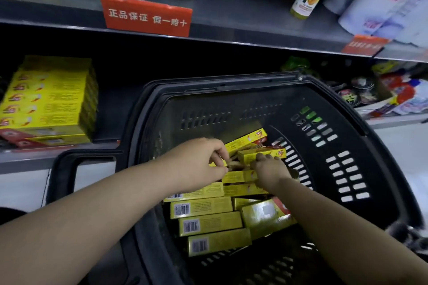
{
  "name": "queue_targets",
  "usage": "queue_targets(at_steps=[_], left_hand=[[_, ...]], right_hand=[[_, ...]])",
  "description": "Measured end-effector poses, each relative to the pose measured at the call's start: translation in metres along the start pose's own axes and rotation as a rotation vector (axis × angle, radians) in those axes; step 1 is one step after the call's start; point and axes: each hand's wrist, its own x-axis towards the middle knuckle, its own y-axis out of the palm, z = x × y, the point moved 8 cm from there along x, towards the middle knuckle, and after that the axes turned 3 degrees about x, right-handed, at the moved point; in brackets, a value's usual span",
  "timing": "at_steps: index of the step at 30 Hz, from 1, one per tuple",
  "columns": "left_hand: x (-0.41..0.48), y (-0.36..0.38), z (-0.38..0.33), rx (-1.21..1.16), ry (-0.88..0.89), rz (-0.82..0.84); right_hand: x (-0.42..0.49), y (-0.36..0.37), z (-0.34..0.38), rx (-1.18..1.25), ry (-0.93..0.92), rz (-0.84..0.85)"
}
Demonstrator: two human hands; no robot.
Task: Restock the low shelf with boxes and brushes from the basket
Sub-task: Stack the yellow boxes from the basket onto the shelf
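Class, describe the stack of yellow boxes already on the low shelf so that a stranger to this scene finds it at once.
Find the big black basket in the middle. Left of it runs the low shelf. The stack of yellow boxes stands there, neatly piled with a red box at its foot, unlike the loose yellow boxes lying jumbled in the basket.

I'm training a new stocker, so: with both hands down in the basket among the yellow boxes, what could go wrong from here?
The yellow boxes in the basket lie loose and crisscrossed; pulling one out may drag or dent its neighbours. The left hand and right hand crowd the same spot over tan brush-like pieces, so one grab may fumble. The shelf stack stands tall; more boxes could topple it.
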Motion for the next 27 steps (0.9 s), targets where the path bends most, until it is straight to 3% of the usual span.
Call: queue_targets(at_steps=[5, 7, 10, 13, 15, 17, 20, 22, 24, 27], left_hand=[[0.005, 0.015, 0.014, -0.192, -0.205, 0.068], [0.003, 0.025, 0.019, -0.375, -0.294, 0.087], [0.0, 0.041, 0.016, -0.72, -0.428, 0.063], [0.003, 0.038, 0.011, -0.994, -0.415, -0.077], [0.003, 0.03, 0.019, -1.071, -0.458, -0.158], [0.003, 0.027, 0.026, -1.079, -0.486, -0.167], [0.001, 0.029, 0.028, -1.052, -0.486, -0.13], [0.001, 0.031, 0.027, -1.048, -0.483, -0.112], [0.003, 0.031, 0.026, -1.051, -0.483, -0.107], [0.004, 0.031, 0.027, -1.046, -0.491, -0.091]], right_hand=[[-0.031, -0.053, -0.024, 0.416, 0.098, 0.002], [-0.049, -0.075, -0.023, 0.76, 0.098, -0.042], [-0.078, -0.102, 0.009, 1.232, -0.062, -0.097], [-0.089, -0.12, 0.041, 1.366, -0.296, -0.122], [-0.082, -0.113, 0.046, 1.421, -0.344, 0.013], [-0.068, -0.091, 0.035, 1.262, -0.326, 0.139], [-0.051, -0.017, 0.005, 0.498, -0.236, 0.335], [-0.053, 0.031, -0.01, 0.151, -0.178, 0.523], [-0.05, 0.053, -0.013, 0.012, -0.197, 0.537], [-0.043, 0.052, -0.009, -0.076, -0.233, 0.406]])
